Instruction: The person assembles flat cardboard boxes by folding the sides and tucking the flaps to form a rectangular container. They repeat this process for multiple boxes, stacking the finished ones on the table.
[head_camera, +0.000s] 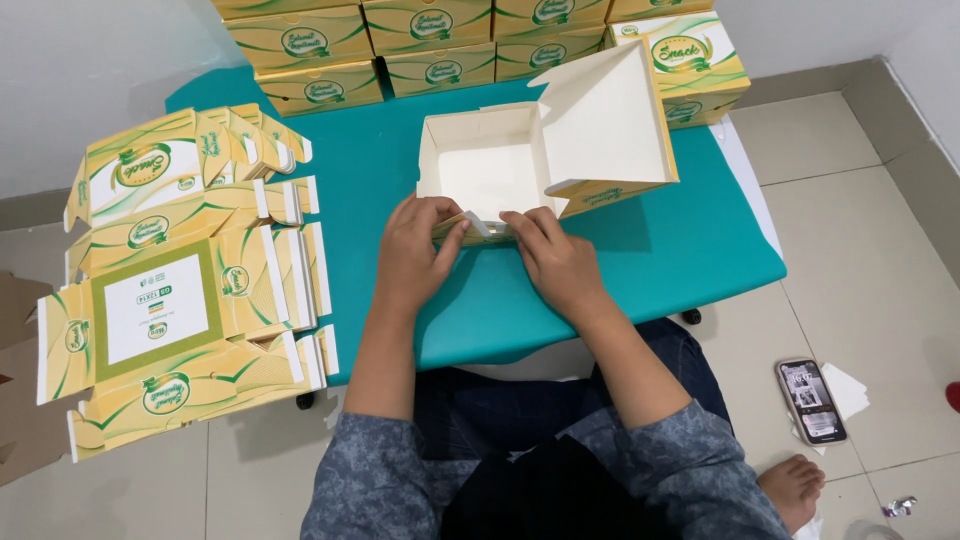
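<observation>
**Ana:** What does the head camera see on the table?

**Ben:** A teal table (640, 250). Along the far edge stands a row of finished boxes (420, 40), yellow and white with green swirls and a round green label on each front. One more finished box (695, 65) sits at the far right, with a bigger green label on its lid.

**Ana:** And on the left?

**Ben:** A stack of flat boxes (180, 290), not folded. The top one has a white square with a green border in its middle.

**Ana:** Where is the box being made?

**Ben:** The open box (500, 165) sits in the middle of the table. It is white inside, and its lid stands up, tilted to the right.

**Ana:** What do the hands do?

**Ben:** The left hand (420, 250) and the right hand (555, 255) both touch the near wall of the open box. The fingers are pinched close on a small front flap (478, 226). I think the thumbs press it from the top, but it is tiny and partly hidden.

**Ana:** Anything on the floor?

**Ben:** A phone (812, 400) lies on the tiles at the near right, next to white paper (848, 388).
</observation>
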